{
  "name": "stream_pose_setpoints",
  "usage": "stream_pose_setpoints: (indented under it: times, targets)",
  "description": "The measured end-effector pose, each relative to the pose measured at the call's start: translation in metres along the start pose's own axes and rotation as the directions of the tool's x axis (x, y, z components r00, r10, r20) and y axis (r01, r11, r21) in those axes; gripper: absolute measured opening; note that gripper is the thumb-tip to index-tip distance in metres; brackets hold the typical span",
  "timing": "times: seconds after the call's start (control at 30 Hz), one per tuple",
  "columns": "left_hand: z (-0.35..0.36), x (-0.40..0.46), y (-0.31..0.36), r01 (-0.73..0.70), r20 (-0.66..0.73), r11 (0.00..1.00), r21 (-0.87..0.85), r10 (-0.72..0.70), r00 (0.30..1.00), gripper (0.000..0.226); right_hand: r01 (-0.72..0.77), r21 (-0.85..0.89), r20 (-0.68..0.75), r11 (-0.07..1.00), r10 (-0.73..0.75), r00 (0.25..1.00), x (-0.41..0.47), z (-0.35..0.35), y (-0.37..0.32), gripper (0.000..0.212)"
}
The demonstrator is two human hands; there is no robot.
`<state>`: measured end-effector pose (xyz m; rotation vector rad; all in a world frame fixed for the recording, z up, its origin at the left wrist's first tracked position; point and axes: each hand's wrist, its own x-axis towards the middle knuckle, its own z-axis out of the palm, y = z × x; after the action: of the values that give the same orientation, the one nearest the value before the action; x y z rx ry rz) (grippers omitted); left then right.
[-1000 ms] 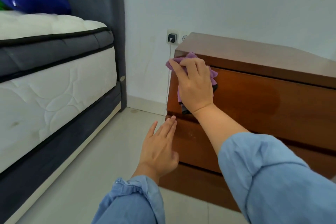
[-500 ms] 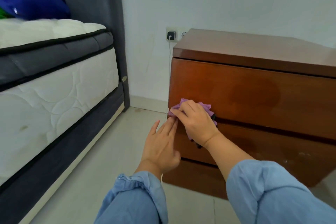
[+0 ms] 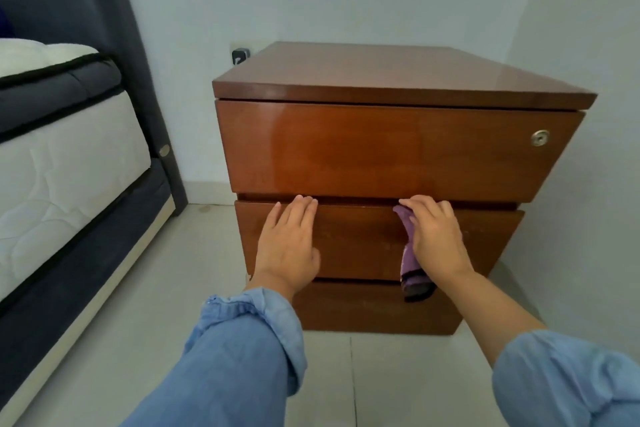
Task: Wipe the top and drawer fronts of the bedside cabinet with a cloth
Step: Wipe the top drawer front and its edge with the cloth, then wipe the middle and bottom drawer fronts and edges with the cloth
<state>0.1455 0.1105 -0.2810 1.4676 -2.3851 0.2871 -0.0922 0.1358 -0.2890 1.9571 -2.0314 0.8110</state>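
Looking through the head view, the only one I get: bedside cabinet point(image 3: 398, 156) stands on the tile floor point(image 3: 110, 340) against the wall, just right of the bed point(image 3: 65, 156). Three drawer fronts stacked. Top surface glossy, nothing on it that I can see. Small round lock point(image 3: 540, 138) at the upper right of the top drawer.

My left hand point(image 3: 287, 246) lies flat on the middle drawer front point(image 3: 360, 243), fingers straight and together, tips at its upper edge, gripping nothing. Reads as a brace, my guess.

My right hand point(image 3: 434, 243) presses the cloth point(image 3: 410, 260) against the same drawer front, right of centre. Fingers spread flat over it, lightly curled, pinning it to the wood more than clutching it. Purple, with a darker edge; its lower end hangs loose below the palm, over the gap above the bottom drawer point(image 3: 374, 308).

Handling, as judgement: the cloth is soft, light and limp, it will bunch and slide under a flat palm, so best gathered into a pad under the fingers with the tail tucked in. The varnished wood looks slick, little drag. The cabinet looks heavy and stiff, unlikely to shift, though a drawer may give inward under a push.

Step in hand: wiping the middle front. Cannot tell from here which surfaces are already done. A power socket point(image 3: 240, 55) sits on the wall behind the cabinet's left rear corner, well clear of both hands.
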Motion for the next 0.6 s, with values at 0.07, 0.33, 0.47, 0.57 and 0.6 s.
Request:
stream_pose_setpoints:
  times: [0.07, 0.33, 0.47, 0.57, 0.6]
  targets:
    - [0.002, 0.006, 0.011, 0.012, 0.006, 1.000, -0.011, -0.012, 1.000, 0.072, -0.048, 0.005, 0.021, 0.999, 0.047, 0.999, -0.003, -0.001, 0.013, 0.050]
    - [0.011, 0.025, 0.033, 0.127, 0.071, 0.991, -0.049, -0.124, 0.990, 0.075, -0.136, -0.033, 0.154, 0.990, 0.139, 0.978, -0.001, 0.002, 0.020, 0.062]
    - [0.009, 0.033, 0.034, 0.151, 0.083, 0.988, -0.029, -0.148, 0.985, 0.073, -0.156, -0.088, 0.150, 0.984, 0.168, 0.974, 0.003, 0.001, 0.012, 0.062]
    - [0.004, 0.037, 0.033, 0.140, 0.063, 0.990, 0.011, -0.140, 0.988, 0.069, -0.154, -0.104, 0.146, 0.983, 0.168, 0.975, 0.006, -0.003, 0.011, 0.056]
    - [0.002, 0.039, 0.033, 0.136, 0.065, 0.990, 0.026, -0.138, 0.988, 0.068, -0.151, -0.108, 0.150, 0.983, 0.167, 0.975, 0.007, -0.006, 0.011, 0.055]
